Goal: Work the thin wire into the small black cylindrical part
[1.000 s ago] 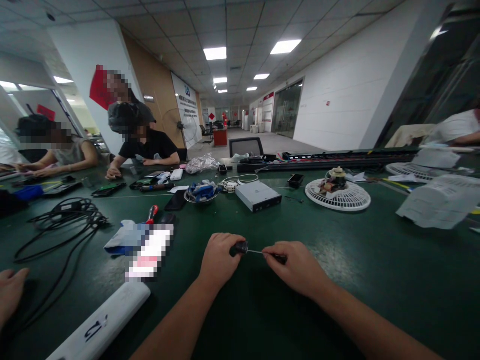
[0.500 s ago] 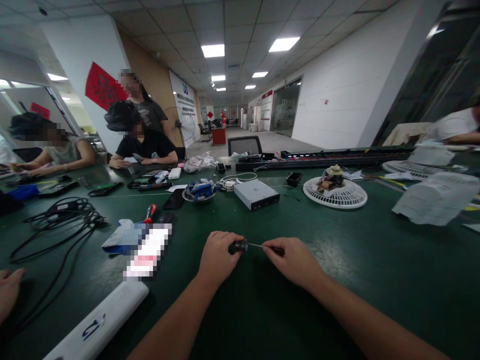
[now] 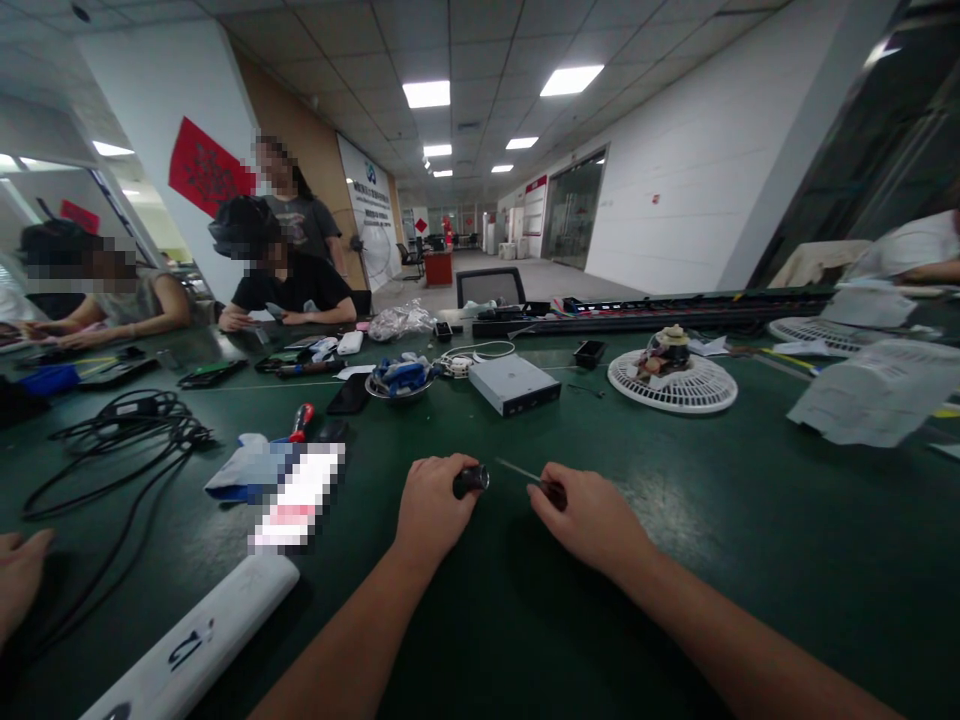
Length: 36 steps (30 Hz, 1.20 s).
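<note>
Near the middle of the green table, my left hand (image 3: 437,505) is closed around a short dark cylinder (image 3: 474,479) whose round end faces right. My right hand (image 3: 585,510) pinches a thin tool with a dark handle (image 3: 553,492). Its slim metal shaft (image 3: 517,469) points left and slightly up, its tip just apart from the cylinder's end. Beyond the hands lies a silver optical drive (image 3: 514,385). The fingers partly hide both the cylinder and the handle.
At the left are a white bar (image 3: 199,635), a red-handled tool (image 3: 301,420), a cloth glove (image 3: 251,468) and black cables (image 3: 135,430). A bowl (image 3: 400,390) and a white fan grille (image 3: 672,382) stand farther back. Another person's hand (image 3: 22,580) rests at the left edge; people sit opposite.
The metal shaft has come away from the cylinder's end and now tilts up to the left. My right hand has turned slightly, and the cylinder in my left hand has shifted a little left.
</note>
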{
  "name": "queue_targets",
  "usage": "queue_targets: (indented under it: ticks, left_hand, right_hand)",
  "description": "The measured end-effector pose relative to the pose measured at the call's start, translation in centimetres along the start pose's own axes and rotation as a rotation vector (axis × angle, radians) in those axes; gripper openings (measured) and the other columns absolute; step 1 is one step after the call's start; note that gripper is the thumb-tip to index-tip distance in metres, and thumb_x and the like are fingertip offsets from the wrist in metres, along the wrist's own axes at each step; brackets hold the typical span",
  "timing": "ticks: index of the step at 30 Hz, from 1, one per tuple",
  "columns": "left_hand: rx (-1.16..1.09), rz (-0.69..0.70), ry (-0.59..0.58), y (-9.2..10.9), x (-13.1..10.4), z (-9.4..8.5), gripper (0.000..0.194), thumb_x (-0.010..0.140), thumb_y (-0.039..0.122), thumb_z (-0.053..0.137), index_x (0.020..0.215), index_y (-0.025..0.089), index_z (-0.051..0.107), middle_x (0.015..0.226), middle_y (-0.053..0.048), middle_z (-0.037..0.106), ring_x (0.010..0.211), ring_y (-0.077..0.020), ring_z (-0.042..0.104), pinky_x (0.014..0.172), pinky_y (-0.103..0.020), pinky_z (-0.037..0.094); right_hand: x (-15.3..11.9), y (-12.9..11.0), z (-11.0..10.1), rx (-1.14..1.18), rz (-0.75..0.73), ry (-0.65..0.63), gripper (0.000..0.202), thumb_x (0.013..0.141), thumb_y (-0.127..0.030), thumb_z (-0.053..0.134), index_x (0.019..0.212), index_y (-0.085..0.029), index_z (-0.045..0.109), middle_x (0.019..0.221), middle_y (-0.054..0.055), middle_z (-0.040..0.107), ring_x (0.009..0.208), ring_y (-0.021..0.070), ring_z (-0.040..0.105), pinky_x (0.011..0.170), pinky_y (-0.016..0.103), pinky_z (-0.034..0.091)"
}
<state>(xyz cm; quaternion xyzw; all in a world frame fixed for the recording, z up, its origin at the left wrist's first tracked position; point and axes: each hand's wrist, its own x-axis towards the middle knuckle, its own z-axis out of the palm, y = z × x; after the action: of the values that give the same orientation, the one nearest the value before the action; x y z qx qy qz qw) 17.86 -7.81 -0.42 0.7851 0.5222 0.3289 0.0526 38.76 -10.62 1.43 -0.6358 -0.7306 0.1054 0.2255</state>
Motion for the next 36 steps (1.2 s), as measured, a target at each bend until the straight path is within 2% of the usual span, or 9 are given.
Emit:
queue_targets:
  ticks: [3, 5, 8, 11, 15, 23, 30, 33, 36]
  left_hand:
    - [0.009, -0.076, 0.002, -0.2, 0.0, -0.1, 0.024, 0.077, 0.024, 0.070, 0.101, 0.026, 0.066, 0.094, -0.001, 0.071, 0.090, -0.0232, 0.063, 0.086, -0.041, 0.044]
    - [0.020, -0.110, -0.006, -0.2, 0.0, -0.1, 0.023, 0.078, 0.027, 0.069, 0.101, 0.027, 0.067, 0.094, -0.001, 0.070, 0.091, -0.0228, 0.063, 0.086, -0.040, 0.044]
    - [0.032, -0.115, -0.019, -0.1, 0.0, -0.2, 0.023, 0.078, 0.028, 0.069, 0.101, 0.028, 0.067, 0.094, 0.000, 0.070, 0.091, -0.0220, 0.063, 0.088, -0.038, 0.044]
    - [0.030, -0.102, -0.036, 0.0, 0.0, -0.2, 0.023, 0.078, 0.027, 0.069, 0.100, 0.028, 0.067, 0.093, 0.000, 0.071, 0.091, -0.0219, 0.062, 0.089, -0.039, 0.043]
    - [0.010, -0.063, -0.041, -0.1, 0.1, 0.0, 0.025, 0.076, 0.023, 0.070, 0.100, 0.028, 0.066, 0.095, 0.001, 0.071, 0.091, -0.0218, 0.063, 0.090, -0.040, 0.042]
    - [-0.103, 0.143, -0.166, 0.6, -0.1, -0.2, 0.026, 0.075, 0.020, 0.071, 0.101, 0.026, 0.066, 0.097, 0.001, 0.072, 0.092, -0.0204, 0.063, 0.093, -0.041, 0.039]
    - [-0.133, 0.266, -0.225, 0.9, -0.3, -0.2, 0.028, 0.074, 0.020, 0.072, 0.101, 0.024, 0.065, 0.097, 0.001, 0.072, 0.092, -0.0191, 0.061, 0.092, -0.040, 0.039]
    - [-0.127, 0.261, -0.221, 0.8, -0.3, -0.2, 0.030, 0.073, 0.019, 0.072, 0.102, 0.025, 0.065, 0.099, 0.002, 0.072, 0.094, -0.0194, 0.061, 0.094, -0.041, 0.039]
    - [-0.112, 0.247, -0.218, 0.6, -0.2, -0.1, 0.032, 0.072, 0.019, 0.072, 0.103, 0.025, 0.065, 0.099, 0.000, 0.072, 0.093, -0.0203, 0.062, 0.094, -0.042, 0.039]
  right_hand:
    - [0.0, 0.1, -0.6, -0.077, 0.047, -0.025, 0.030, 0.080, -0.049, 0.059, 0.069, -0.021, 0.054, 0.070, 0.004, 0.063, 0.062, 0.0177, 0.055, 0.052, 0.029, 0.031]
    - [0.0, 0.4, -1.0, -0.102, 0.082, -0.125, 0.033, 0.076, -0.052, 0.064, 0.069, -0.021, 0.055, 0.073, 0.004, 0.063, 0.065, 0.0190, 0.057, 0.052, 0.029, 0.032]
    - [0.0, 0.8, -1.3, -0.060, 0.123, -0.260, 0.026, 0.072, -0.044, 0.069, 0.072, -0.021, 0.058, 0.073, 0.002, 0.064, 0.066, 0.0189, 0.059, 0.052, 0.028, 0.035]
    - [0.1, 0.9, -1.1, 0.051, 0.129, -0.296, 0.019, 0.070, -0.033, 0.072, 0.073, -0.021, 0.058, 0.074, 0.000, 0.065, 0.067, 0.0174, 0.060, 0.054, 0.028, 0.038]
    - [0.2, 0.5, -0.6, 0.284, 0.059, -0.235, 0.026, 0.065, -0.025, 0.074, 0.065, -0.020, 0.048, 0.081, 0.000, 0.066, 0.072, 0.0159, 0.060, 0.060, 0.027, 0.042]
    - [0.5, 0.4, 1.0, 0.619, 0.024, 0.023, 0.038, 0.067, -0.024, 0.065, 0.060, -0.023, 0.028, 0.071, -0.001, 0.061, 0.064, 0.0137, 0.053, 0.062, 0.028, 0.043]
    - [0.5, 0.8, 1.8, 0.514, -0.011, -0.029, 0.032, 0.070, -0.021, 0.060, 0.060, -0.022, 0.030, 0.069, -0.001, 0.058, 0.062, 0.0134, 0.051, 0.059, 0.026, 0.039]
    - [0.4, 0.6, 1.6, 0.311, -0.037, -0.061, 0.025, 0.071, -0.019, 0.062, 0.060, -0.021, 0.039, 0.068, -0.002, 0.057, 0.063, 0.0136, 0.050, 0.058, 0.026, 0.036]
    - [0.4, 0.4, 1.1, 0.248, 0.005, -0.150, 0.016, 0.073, -0.023, 0.066, 0.064, -0.020, 0.053, 0.067, -0.002, 0.058, 0.062, 0.0140, 0.052, 0.055, 0.026, 0.035]
